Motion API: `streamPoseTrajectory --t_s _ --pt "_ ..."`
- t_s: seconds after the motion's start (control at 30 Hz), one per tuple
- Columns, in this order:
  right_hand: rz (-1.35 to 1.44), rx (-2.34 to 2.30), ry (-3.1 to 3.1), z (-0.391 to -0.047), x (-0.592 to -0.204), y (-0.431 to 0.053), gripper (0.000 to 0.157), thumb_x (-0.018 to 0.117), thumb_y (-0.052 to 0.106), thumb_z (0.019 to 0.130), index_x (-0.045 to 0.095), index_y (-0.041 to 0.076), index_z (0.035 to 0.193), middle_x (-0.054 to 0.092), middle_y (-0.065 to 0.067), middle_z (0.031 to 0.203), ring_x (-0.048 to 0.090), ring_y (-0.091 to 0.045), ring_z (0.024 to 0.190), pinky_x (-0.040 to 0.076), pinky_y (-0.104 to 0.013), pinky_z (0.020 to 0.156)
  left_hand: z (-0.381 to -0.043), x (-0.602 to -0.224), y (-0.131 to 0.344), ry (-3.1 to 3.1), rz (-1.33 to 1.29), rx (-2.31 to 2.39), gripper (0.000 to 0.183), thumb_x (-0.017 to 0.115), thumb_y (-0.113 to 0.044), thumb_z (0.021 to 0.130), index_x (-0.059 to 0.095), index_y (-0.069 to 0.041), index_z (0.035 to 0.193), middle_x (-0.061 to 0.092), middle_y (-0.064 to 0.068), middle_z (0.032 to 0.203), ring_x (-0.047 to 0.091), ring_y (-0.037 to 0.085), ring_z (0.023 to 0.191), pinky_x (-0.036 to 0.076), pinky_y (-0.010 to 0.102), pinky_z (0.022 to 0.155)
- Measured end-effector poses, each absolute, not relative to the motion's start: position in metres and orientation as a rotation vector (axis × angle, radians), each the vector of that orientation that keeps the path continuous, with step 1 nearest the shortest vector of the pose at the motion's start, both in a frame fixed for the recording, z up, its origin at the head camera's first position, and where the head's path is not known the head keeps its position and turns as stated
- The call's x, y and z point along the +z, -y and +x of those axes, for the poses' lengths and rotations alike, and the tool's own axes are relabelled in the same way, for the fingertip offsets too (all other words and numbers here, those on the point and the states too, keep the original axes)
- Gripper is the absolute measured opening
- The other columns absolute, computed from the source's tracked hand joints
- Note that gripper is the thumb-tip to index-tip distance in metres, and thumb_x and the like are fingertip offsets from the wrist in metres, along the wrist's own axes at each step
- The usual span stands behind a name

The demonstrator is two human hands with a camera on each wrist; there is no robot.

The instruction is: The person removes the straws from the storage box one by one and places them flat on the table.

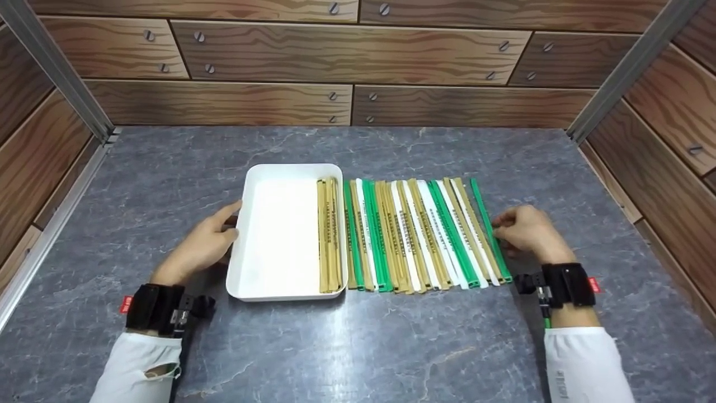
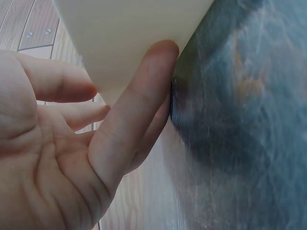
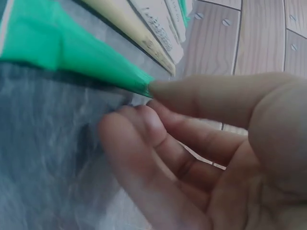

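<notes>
A white rectangular tray [image 1: 279, 235] stands left of centre with several gold stick packets [image 1: 329, 240] along its right inner side. My left hand [image 1: 204, 240] is at the tray's left wall. In the left wrist view one finger [image 2: 144, 96] rests against the wall near the tabletop. Right of the tray lies a row of long, slim printed stick packets [image 1: 411, 235] in gold, green and white. My right hand [image 1: 526, 232] is at the row's right end. Its fingertip touches the edge of the outermost green stick packet [image 3: 96, 57], and its other fingers bend loosely below.
The grey marbled tabletop [image 1: 268, 358] carries everything. Wood-patterned panels [image 1: 347, 56] wall off the back and sides, with metal posts [image 1: 621, 78] at the rear corners. Dark bands with small cameras [image 1: 565, 285] circle both wrists.
</notes>
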State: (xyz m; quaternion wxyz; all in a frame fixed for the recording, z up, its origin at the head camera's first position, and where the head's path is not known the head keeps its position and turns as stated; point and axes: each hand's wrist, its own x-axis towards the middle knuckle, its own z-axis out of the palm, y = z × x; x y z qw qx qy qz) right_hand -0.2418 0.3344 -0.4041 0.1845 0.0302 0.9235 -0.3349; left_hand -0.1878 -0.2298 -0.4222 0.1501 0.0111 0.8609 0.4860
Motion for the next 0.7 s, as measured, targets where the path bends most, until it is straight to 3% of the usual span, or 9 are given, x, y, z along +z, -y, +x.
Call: streamPoseTrajectory --t_s 0.23,0.7 --pt "0.093 -0.936 -2.635 -0.243 -0.408 -0.328 0.041 0.054 0.007 0.101 0.057 -0.013 0.137 0.063 -0.025 0.113 0.063 -0.021 0.072 0.056 -0.034 0.063 -0.186 -0.422 0.229 -2.477 0.055 1.406 0.067 0.038 -0.01 0.106 0.012 -0.007 0.168 0.042 0.034 0.152 0.061 0.042 0.119 0.062 0.04 0.075" --pt "0.064 -0.906 -2.66 -0.245 -0.407 -0.323 0.042 0.058 0.005 0.099 0.058 -0.013 0.136 0.064 -0.029 0.117 0.068 -0.021 0.077 0.062 -0.034 0.067 -0.187 -0.422 0.229 -2.471 0.042 1.405 0.067 0.038 -0.011 0.106 0.012 -0.01 0.168 0.04 0.033 0.155 0.06 0.043 0.12 0.062 0.041 0.073"
